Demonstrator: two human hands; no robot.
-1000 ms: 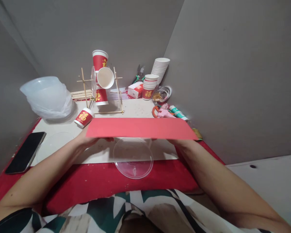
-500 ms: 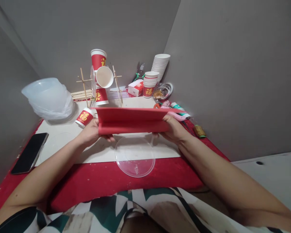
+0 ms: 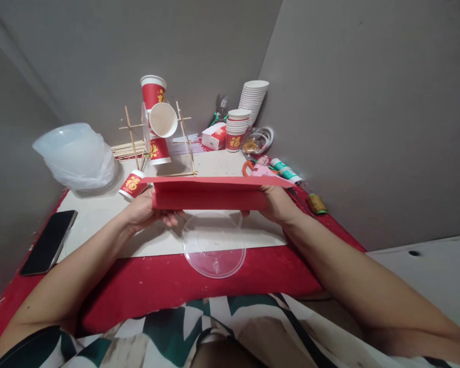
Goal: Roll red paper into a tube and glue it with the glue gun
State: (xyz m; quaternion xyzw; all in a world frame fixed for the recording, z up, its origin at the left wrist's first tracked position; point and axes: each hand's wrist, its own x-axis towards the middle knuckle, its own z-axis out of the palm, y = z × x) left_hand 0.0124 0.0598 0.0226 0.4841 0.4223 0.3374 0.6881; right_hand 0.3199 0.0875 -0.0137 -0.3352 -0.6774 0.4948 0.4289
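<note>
A sheet of red paper [image 3: 210, 197], bent along its length, is stretched between my two hands above the white board [image 3: 214, 163]. My left hand [image 3: 143, 209] grips its left end, fingertips showing underneath. At the right end my right hand [image 3: 276, 204] holds the paper, most of its fingers hidden behind it. Below the paper a clear round plastic lid [image 3: 214, 263] lies partly on the board and partly on the red cloth [image 3: 149, 281]. Close to my left hand a red-and-white paper cup [image 3: 132, 185] lies tilted.
Behind stand joined paper cups [image 3: 154, 94] between stick frames [image 3: 184, 135]. Stacked cups [image 3: 235, 134], a small box [image 3: 213, 137] and pliers [image 3: 220, 110] are at the back right. Thread spools [image 3: 316, 204] lie right. A bagged bowl [image 3: 78, 158] and a phone [image 3: 49, 243] sit left.
The red paper's far edge has dropped slightly toward me and its bend looks narrower. Both hands keep hold of its ends. The view has shifted a little.
</note>
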